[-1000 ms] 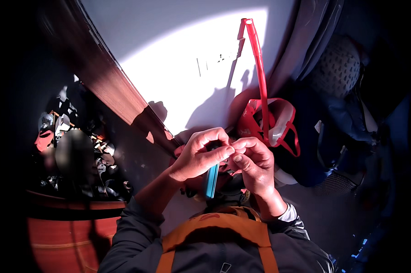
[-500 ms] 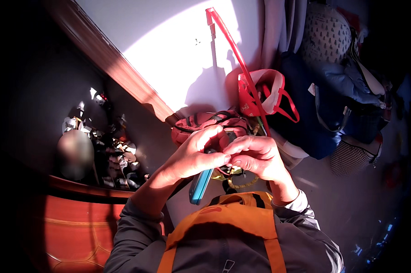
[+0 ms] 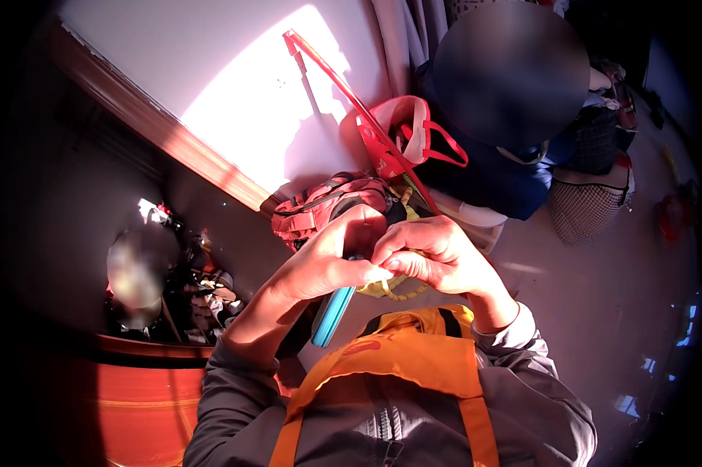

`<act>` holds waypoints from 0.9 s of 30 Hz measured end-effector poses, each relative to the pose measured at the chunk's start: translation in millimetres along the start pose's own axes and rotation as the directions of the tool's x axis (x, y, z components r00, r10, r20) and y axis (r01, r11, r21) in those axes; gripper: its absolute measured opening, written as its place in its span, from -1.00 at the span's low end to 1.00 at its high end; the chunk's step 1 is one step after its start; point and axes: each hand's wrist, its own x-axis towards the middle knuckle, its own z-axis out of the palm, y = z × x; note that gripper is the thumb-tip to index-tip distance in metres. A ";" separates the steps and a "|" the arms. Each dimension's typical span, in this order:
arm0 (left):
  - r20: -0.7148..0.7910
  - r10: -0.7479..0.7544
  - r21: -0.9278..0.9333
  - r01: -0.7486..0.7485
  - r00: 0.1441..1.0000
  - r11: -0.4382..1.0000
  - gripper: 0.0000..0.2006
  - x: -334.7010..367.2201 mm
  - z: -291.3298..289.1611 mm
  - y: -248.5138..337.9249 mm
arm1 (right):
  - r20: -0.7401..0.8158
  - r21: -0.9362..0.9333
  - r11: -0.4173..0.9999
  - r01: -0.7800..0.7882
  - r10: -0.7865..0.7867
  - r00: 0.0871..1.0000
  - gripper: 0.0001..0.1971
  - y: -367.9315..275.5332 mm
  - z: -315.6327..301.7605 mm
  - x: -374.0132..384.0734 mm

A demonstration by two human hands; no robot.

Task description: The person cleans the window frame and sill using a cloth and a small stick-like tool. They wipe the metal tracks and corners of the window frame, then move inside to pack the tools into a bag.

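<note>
In front of my chest, both hands are raised and meet at the fingertips. My left hand [image 3: 323,261] is closed around a slim, flat teal-blue object [image 3: 333,315], whose lower end sticks out below the palm; its upper part is hidden, so its kind is unclear. Close against the left thumb tip, my right hand [image 3: 436,257] has its thumb and forefinger pinched together. Whatever lies between those fingers is too small or too covered to make out. Below the hands hangs the orange apron [image 3: 413,350] worn over my grey jacket.
Beyond my hands a red backpack [image 3: 304,214] rests against the white wall panel. Beside it stand a red tote bag [image 3: 374,148] and a leaning red pole [image 3: 343,87]. Dark blue fabric [image 3: 514,194] and a checked bag [image 3: 588,210] lie right. Orange-red panelled furniture [image 3: 145,412] is lower left.
The view has shifted, so the wall, bags and pole appear further left. My hands keep nearly the same grip, the right forefinger and thumb still close to the left thumb.
</note>
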 end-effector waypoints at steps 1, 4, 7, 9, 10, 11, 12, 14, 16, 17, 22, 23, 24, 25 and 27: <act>-0.027 -0.004 0.016 0.005 1.000 1.000 -0.50 -3.5 2.4 3.4 | -0.012 0.010 1.000 -0.002 0.002 1.000 -0.84 -1.2 3.9 -0.5; 0.004 0.019 -0.010 -0.019 1.000 1.000 -0.54 -17.5 -0.8 5.9 | -0.041 0.021 1.000 0.011 -0.010 0.999 -0.85 -2.6 18.8 -1.2; -0.006 0.014 0.006 -0.014 1.000 1.000 -0.53 -32.7 -9.3 6.5 | -0.051 0.029 0.999 0.017 -0.016 0.999 -0.88 -5.3 36.7 4.8; -0.008 0.040 0.035 -0.040 0.999 0.999 -0.55 -46.0 -15.8 5.5 | -0.052 0.078 0.997 0.024 -0.020 0.998 -0.89 -3.7 51.4 10.3; -0.005 0.075 0.078 -0.074 0.997 0.994 -0.55 -51.9 -19.0 4.5 | -0.041 0.088 0.996 0.028 -0.024 0.999 -0.89 -2.2 57.4 12.7; -0.001 0.109 0.122 -0.108 0.994 0.987 -0.54 -57.7 -21.9 3.8 | -0.030 0.098 0.995 0.032 -0.029 0.999 -0.89 -0.6 63.0 15.3; 0.005 0.142 0.166 -0.141 0.990 0.976 -0.54 -63.1 -24.9 3.1 | -0.019 0.108 0.993 0.037 -0.035 0.999 -0.90 0.4 68.3 17.8; -0.021 0.150 0.133 -0.146 0.988 0.980 -0.53 -74.7 -30.6 -3.3 | 0.003 0.127 0.992 0.022 -0.022 1.000 -0.90 1.5 79.5 21.8; -0.045 0.152 0.109 -0.146 0.987 0.983 -0.52 -84.2 -35.0 -6.5 | 0.022 0.147 0.989 0.009 -0.012 1.000 -0.91 3.6 88.1 25.6; -0.056 0.149 0.101 -0.143 0.987 0.985 -0.51 -88.0 -36.8 -7.1 | 0.030 0.158 0.987 0.003 -0.007 1.000 -0.91 5.4 91.7 27.2; -0.095 0.166 0.132 -0.152 0.982 0.979 -0.50 -101.4 -45.0 -9.9 | 0.038 0.223 0.975 -0.005 -0.003 0.999 -0.92 10.6 105.1 33.0; -0.099 0.166 0.148 -0.151 0.981 0.977 -0.50 -103.3 -44.1 -6.8 | 0.037 0.240 0.971 -0.011 0.002 0.999 -0.92 11.9 106.7 33.4; -0.102 0.167 0.163 -0.149 0.981 0.975 -0.49 -104.3 -44.2 -5.1 | 0.036 0.256 0.966 -0.016 0.007 0.999 -0.92 13.0 107.8 34.0; -0.101 0.168 0.155 -0.151 0.981 0.976 -0.49 -105.3 -45.1 -5.3 | 0.034 0.245 0.970 -0.005 -0.003 0.999 -0.92 14.2 108.9 34.6; -0.098 0.171 0.140 -0.156 0.980 0.978 -0.48 -106.2 -46.8 -5.8 | 0.027 0.220 0.975 0.017 -0.024 0.999 -0.92 15.7 109.7 36.2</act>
